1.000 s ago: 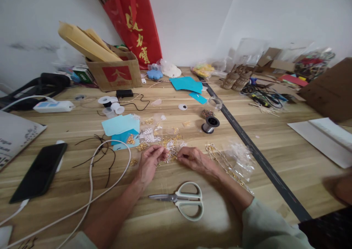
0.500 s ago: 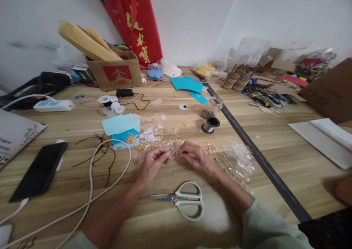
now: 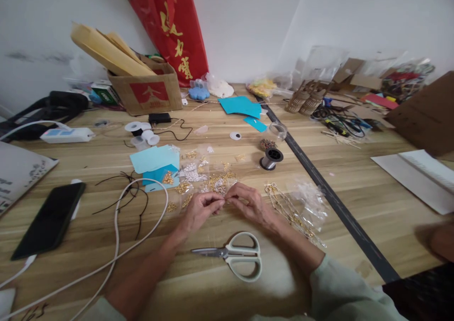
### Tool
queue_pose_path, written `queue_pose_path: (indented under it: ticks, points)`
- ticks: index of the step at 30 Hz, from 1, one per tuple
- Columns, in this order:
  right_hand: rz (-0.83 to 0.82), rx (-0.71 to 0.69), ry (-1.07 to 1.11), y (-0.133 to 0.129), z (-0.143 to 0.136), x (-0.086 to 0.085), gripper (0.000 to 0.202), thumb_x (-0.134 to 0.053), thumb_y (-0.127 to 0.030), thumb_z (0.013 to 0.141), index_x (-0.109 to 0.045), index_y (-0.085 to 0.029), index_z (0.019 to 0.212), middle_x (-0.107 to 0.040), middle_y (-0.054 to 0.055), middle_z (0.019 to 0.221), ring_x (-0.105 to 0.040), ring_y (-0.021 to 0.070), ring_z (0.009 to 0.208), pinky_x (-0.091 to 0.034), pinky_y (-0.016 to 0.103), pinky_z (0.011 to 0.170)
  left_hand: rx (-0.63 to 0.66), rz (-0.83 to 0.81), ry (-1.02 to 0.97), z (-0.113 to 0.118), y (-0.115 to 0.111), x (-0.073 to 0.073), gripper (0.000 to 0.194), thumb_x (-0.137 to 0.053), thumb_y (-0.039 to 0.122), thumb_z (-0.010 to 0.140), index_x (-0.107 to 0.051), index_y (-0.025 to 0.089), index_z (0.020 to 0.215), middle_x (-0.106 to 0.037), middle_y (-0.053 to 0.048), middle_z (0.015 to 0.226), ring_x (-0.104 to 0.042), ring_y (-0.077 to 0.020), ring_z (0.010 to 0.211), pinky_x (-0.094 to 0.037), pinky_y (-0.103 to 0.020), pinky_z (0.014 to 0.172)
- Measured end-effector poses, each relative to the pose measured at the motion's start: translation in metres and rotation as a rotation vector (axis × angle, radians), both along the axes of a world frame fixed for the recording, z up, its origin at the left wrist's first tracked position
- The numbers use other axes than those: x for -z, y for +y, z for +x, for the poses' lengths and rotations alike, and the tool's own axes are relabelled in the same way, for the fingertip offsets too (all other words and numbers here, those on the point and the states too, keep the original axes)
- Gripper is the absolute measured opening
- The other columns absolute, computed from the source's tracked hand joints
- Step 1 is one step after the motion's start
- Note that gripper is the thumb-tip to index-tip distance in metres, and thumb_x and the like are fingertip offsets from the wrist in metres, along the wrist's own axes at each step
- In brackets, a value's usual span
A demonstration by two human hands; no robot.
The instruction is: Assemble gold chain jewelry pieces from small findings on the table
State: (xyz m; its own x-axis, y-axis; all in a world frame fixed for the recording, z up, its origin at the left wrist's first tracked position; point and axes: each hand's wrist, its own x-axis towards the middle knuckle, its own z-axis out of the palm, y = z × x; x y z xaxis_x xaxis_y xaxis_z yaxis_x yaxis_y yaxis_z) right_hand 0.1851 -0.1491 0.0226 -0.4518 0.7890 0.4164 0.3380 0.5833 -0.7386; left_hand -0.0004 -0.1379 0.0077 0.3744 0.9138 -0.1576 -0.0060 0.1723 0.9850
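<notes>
My left hand [image 3: 202,210] and my right hand [image 3: 250,203] meet at the fingertips over the middle of the table. Both are pinched closed; whatever lies between the fingers is too small to make out. Just beyond them lie small gold and silver beads [image 3: 219,181], spread in loose heaps. To the left of these is a pile of silver beads [image 3: 193,173] on clear plastic. Scissors [image 3: 230,255] with pale handles lie below my hands, blades pointing left. A bead chain [image 3: 287,210] rests right of my right hand, beside clear plastic bags [image 3: 308,203].
A wire spool [image 3: 271,159] and a clear jar [image 3: 276,133] with beads stand beyond my right hand. Blue cards [image 3: 156,159], a white cable [image 3: 118,231] and a phone [image 3: 49,219] lie to the left. A cardboard box [image 3: 145,89] stands at the back. At the right edge, part of another person shows.
My hands have come together: the fingertips were apart over the beads and now meet slightly nearer to me. The objects on the table lie as before, with a small shift of the camera.
</notes>
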Motion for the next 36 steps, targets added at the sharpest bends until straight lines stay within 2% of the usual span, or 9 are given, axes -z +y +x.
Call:
queue_pose_path:
  ticks: [4, 7, 9, 12, 16, 20, 23, 27, 36]
  points:
    - [0.032, 0.044, 0.019, -0.002, -0.002, 0.003, 0.013, -0.049, -0.022, 0.095, -0.061, -0.018, 0.092, -0.061, 0.007, 0.087, -0.059, 0.0156, 0.079, -0.050, 0.029, 0.072, 0.034, -0.007, -0.010, 0.000, 0.001, -0.001, 0.023, -0.073, 0.036, 0.066, -0.066, 0.014, 0.064, -0.058, 0.002, 0.053, -0.050, -0.0090, 0.048, -0.042, -0.021, 0.050]
    - [0.078, 0.204, 0.076, -0.003, -0.002, 0.009, 0.017, -0.052, -0.021, 0.092, -0.054, -0.019, 0.109, -0.055, 0.009, 0.106, -0.057, 0.0121, 0.072, -0.051, 0.027, 0.066, -0.023, -0.021, -0.039, -0.002, 0.003, 0.001, 0.025, -0.073, 0.038, 0.068, -0.065, 0.013, 0.067, -0.060, 0.001, 0.055, -0.053, -0.0095, 0.050, -0.044, -0.022, 0.052]
    - [0.061, 0.276, 0.113, -0.004, -0.004, 0.014, 0.021, -0.053, -0.020, 0.090, -0.051, -0.020, 0.111, -0.052, 0.008, 0.108, -0.055, 0.0099, 0.067, -0.049, 0.024, 0.058, -0.066, -0.019, -0.071, -0.004, 0.005, 0.003, 0.024, -0.072, 0.037, 0.071, -0.065, 0.013, 0.069, -0.061, 0.001, 0.058, -0.054, -0.0093, 0.052, -0.045, -0.021, 0.053]
    - [-0.041, 0.225, 0.074, -0.006, -0.008, 0.020, 0.015, -0.055, -0.019, 0.087, -0.053, -0.019, 0.102, -0.054, 0.005, 0.097, -0.052, 0.0091, 0.062, -0.045, 0.021, 0.053, -0.088, -0.015, -0.134, -0.006, 0.006, 0.008, 0.021, -0.071, 0.034, 0.074, -0.066, 0.014, 0.072, -0.062, 0.001, 0.060, -0.053, -0.0086, 0.054, -0.044, -0.020, 0.055]
    - [-0.129, 0.130, -0.026, -0.009, -0.018, 0.027, 0.012, -0.061, -0.021, 0.085, -0.057, -0.018, 0.096, -0.055, 0.002, 0.090, -0.050, 0.0091, 0.061, -0.043, 0.022, 0.056, -0.078, -0.019, -0.184, -0.006, 0.005, 0.010, 0.019, -0.071, 0.031, 0.075, -0.066, 0.014, 0.071, -0.061, 0.001, 0.061, -0.053, -0.0085, 0.055, -0.043, -0.020, 0.055]
    - [-0.136, 0.152, -0.036, -0.011, -0.026, 0.031, 0.008, -0.063, -0.023, 0.085, -0.058, -0.018, 0.088, -0.055, 0.002, 0.084, -0.052, 0.0120, 0.068, -0.042, 0.023, 0.061, -0.070, -0.043, -0.198, -0.005, 0.003, 0.009, 0.019, -0.071, 0.031, 0.075, -0.066, 0.013, 0.072, -0.062, 0.000, 0.063, -0.053, -0.0083, 0.055, -0.042, -0.020, 0.055]
    - [-0.137, 0.164, -0.028, -0.011, -0.029, 0.033, 0.008, -0.060, -0.025, 0.087, -0.057, -0.017, 0.085, -0.054, 0.001, 0.080, -0.051, 0.0120, 0.067, -0.041, 0.023, 0.060, -0.062, -0.052, -0.175, -0.004, 0.002, 0.009, 0.020, -0.071, 0.033, 0.075, -0.066, 0.013, 0.071, -0.063, 0.000, 0.064, -0.051, -0.0073, 0.053, -0.039, -0.019, 0.051]
    - [-0.134, 0.176, -0.006, -0.010, -0.029, 0.030, 0.018, -0.051, -0.026, 0.092, -0.056, -0.017, 0.077, -0.052, 0.000, 0.072, -0.048, 0.0113, 0.063, -0.038, 0.023, 0.057, -0.060, -0.057, -0.134, -0.005, 0.002, 0.009, 0.022, -0.071, 0.035, 0.074, -0.067, 0.014, 0.072, -0.064, 0.000, 0.064, -0.047, -0.0069, 0.049, -0.035, -0.018, 0.045]
    - [-0.416, 0.163, 0.122, -0.009, -0.026, 0.035, 0.015, -0.055, -0.031, 0.087, -0.058, -0.016, 0.084, -0.055, -0.002, 0.063, -0.046, 0.0091, 0.053, -0.036, 0.020, 0.049, -0.176, -0.059, -0.122, -0.006, 0.005, 0.005, 0.025, -0.074, 0.037, 0.069, -0.066, 0.014, 0.072, -0.064, 0.001, 0.064, -0.047, -0.0069, 0.050, -0.036, -0.018, 0.047]
